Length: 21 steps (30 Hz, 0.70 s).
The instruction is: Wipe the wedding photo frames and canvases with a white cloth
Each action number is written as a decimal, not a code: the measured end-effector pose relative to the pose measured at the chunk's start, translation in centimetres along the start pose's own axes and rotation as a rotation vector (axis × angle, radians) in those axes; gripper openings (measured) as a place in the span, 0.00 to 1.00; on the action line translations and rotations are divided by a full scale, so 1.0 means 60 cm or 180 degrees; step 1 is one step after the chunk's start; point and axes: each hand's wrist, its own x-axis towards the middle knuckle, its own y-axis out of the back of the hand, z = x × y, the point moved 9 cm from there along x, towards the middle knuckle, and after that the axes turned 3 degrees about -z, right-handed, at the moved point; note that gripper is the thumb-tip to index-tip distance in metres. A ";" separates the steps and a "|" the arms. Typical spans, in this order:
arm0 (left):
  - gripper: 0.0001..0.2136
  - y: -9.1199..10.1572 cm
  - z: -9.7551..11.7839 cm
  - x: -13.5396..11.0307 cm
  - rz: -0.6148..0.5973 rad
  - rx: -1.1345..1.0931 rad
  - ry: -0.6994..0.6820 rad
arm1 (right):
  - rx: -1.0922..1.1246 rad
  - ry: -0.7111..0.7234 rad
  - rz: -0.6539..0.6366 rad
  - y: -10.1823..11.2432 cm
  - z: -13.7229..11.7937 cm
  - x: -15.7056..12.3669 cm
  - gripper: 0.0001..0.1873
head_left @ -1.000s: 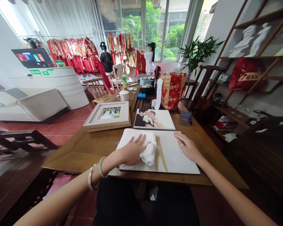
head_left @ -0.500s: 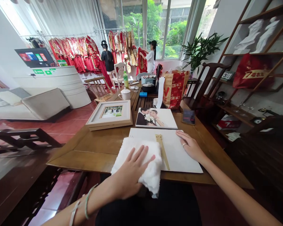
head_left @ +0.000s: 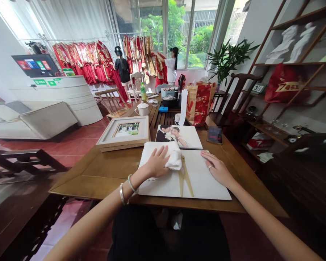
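A large white album [head_left: 198,179] lies flat on the wooden table [head_left: 108,170] in front of me. My left hand [head_left: 155,164] presses a white cloth [head_left: 170,154] onto the far left part of the album, fingers spread flat on the cloth. My right hand [head_left: 217,168] rests palm down on the album's right edge, fingers stretched out, a ring on one finger. A thin gold strip [head_left: 187,175] runs down the album's middle.
Behind the album lie a photo print of a couple [head_left: 179,137] and a framed picture [head_left: 123,132]. Farther back stand a white teapot [head_left: 142,108], a red paper bag [head_left: 198,103] and a tea tray. Two people stand at racks of red garments by the window. Shelves line the right wall.
My left hand pulled the cloth down to the table's near edge, then pushed it back up to the album's far left corner. My right hand stayed put.
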 end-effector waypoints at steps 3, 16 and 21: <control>0.25 0.002 0.001 -0.001 0.0041 -0.0006 -0.0001 | 0.0019 0.0002 0.0016 0.001 0.000 0.000 0.21; 0.38 -0.020 0.086 -0.141 0.0027 -0.0243 -0.0356 | 0.0063 0.0066 0.0097 -0.001 0.005 0.002 0.21; 0.28 -0.009 0.024 -0.069 0.0072 -0.0221 -0.0214 | 0.0010 0.0026 0.0056 0.000 0.003 0.001 0.21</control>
